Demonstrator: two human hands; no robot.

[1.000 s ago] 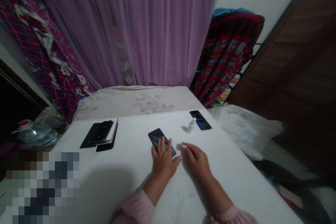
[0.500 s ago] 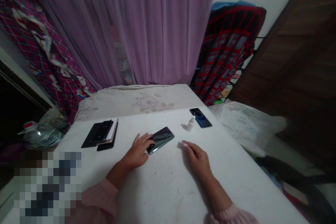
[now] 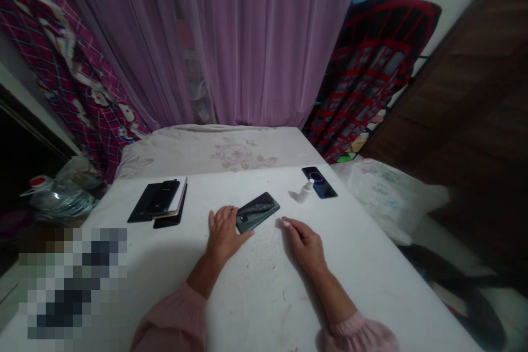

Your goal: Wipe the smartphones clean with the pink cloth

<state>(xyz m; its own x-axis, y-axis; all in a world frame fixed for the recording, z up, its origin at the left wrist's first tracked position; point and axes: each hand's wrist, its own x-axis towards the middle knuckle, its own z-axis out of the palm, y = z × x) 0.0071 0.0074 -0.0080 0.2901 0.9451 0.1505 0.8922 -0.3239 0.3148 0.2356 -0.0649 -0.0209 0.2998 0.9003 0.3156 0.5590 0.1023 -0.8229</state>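
Note:
A dark green phone (image 3: 264, 213) lies back up on the white table, its camera block at the left end. My left hand (image 3: 225, 234) rests at that end with fingers spread and the thumb stretched along the near edge; it touches the phone without wrapping round it. Right of the phone, my right hand (image 3: 307, 245) hovers low over the table, fingers pinched together around something small and pale that I cannot make out. Beyond that hand stands a small white bottle (image 3: 306, 191), and a dark blue phone (image 3: 324, 182) lies just behind it.
On the left, a stack of dark phones or covers (image 3: 167, 198) includes a white one. A water jug (image 3: 60, 198) stands past the table's left edge. Purple curtains (image 3: 259, 44) hang behind. A plastic bag (image 3: 375, 198) is off to the right.
My left hand has turned, its thumb now spread along the phone's near edge. The right hand keeps its pinch in nearly the same place. The whole view has shifted slightly.

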